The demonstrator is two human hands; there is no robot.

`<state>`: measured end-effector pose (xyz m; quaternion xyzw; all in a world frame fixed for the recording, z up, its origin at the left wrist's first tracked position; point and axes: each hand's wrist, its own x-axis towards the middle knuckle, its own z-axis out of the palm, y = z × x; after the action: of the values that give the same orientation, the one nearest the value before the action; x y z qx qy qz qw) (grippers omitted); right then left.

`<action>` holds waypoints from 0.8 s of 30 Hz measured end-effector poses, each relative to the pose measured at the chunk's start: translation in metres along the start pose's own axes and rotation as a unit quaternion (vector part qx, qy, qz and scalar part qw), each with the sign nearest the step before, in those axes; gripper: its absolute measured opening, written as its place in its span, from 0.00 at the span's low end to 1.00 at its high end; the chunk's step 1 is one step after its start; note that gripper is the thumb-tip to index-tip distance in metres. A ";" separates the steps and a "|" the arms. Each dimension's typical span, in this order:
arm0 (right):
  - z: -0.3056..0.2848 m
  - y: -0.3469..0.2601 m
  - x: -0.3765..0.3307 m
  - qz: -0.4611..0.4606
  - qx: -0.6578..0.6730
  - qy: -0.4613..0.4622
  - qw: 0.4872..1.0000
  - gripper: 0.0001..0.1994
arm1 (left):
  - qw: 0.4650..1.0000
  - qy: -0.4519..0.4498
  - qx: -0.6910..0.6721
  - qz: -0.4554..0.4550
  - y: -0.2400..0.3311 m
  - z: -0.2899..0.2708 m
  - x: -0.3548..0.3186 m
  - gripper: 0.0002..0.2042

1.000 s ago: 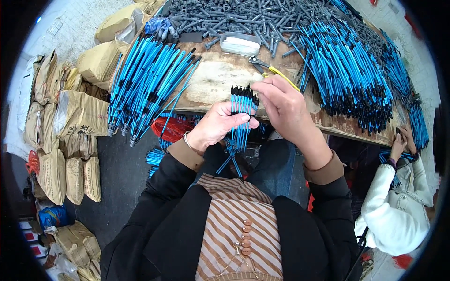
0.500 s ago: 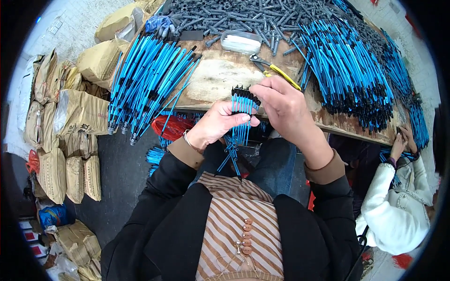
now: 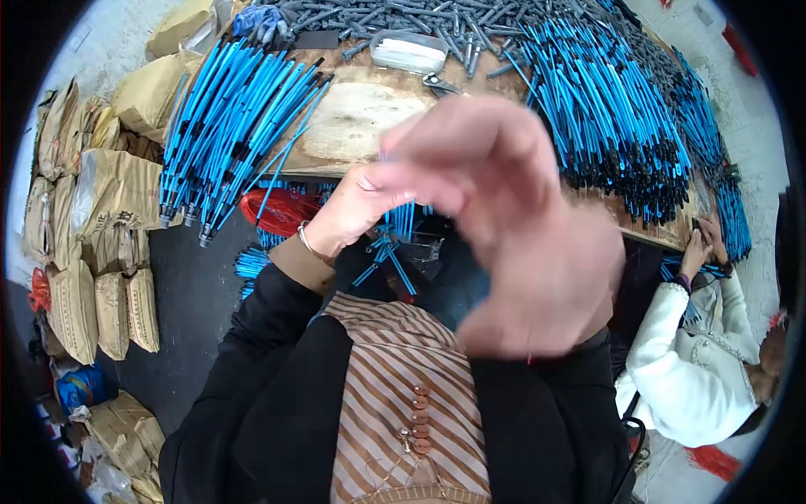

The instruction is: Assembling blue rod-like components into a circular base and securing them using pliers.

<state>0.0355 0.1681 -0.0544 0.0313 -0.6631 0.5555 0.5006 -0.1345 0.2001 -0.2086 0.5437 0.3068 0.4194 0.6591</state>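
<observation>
My left hand (image 3: 357, 202) is closed around a small bundle of thin blue rods (image 3: 403, 220) at the front edge of the wooden table. The rods hang below the fingers, and their upper ends are hidden behind my right hand. Raised close to the camera, my right hand (image 3: 533, 218) is smeared by motion; its fingers are curled, but whether they hold anything does not show. Under the bundle, more blue rods (image 3: 386, 252) splay out above my lap. Pliers (image 3: 439, 84) lie on the table, partly covered from view by my right hand.
Piles of blue rods with black ends lie at the left (image 3: 243, 118) and right (image 3: 604, 118) of the wooden table (image 3: 357, 122). Behind are grey plastic parts (image 3: 403, 15) and a clear box (image 3: 409, 52). Brown sacks (image 3: 113, 189) stand left. A co-worker in white (image 3: 684, 370) sits right.
My right hand has left the tops of the rods and come up toward the camera, blurring. My left hand stays on the bundle. The whole view has shifted slightly.
</observation>
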 end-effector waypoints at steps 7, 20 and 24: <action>0.024 -0.017 0.003 0.042 0.044 -0.117 0.991 0.16 | 0.999 0.012 -0.037 0.007 0.011 0.015 0.006 0.08; -0.141 0.073 0.029 0.103 -0.656 0.133 0.736 0.07 | 0.997 -0.011 -0.003 0.076 0.008 0.003 -0.006 0.09; -0.193 0.135 0.066 0.228 -0.742 0.009 0.631 0.08 | 0.999 -0.016 -0.009 0.048 0.009 0.003 -0.004 0.10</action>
<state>0.0436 0.4016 -0.1266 -0.5076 -0.8329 -0.0270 0.2188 -0.1355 0.1955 -0.1996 0.5581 0.2661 0.4450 0.6478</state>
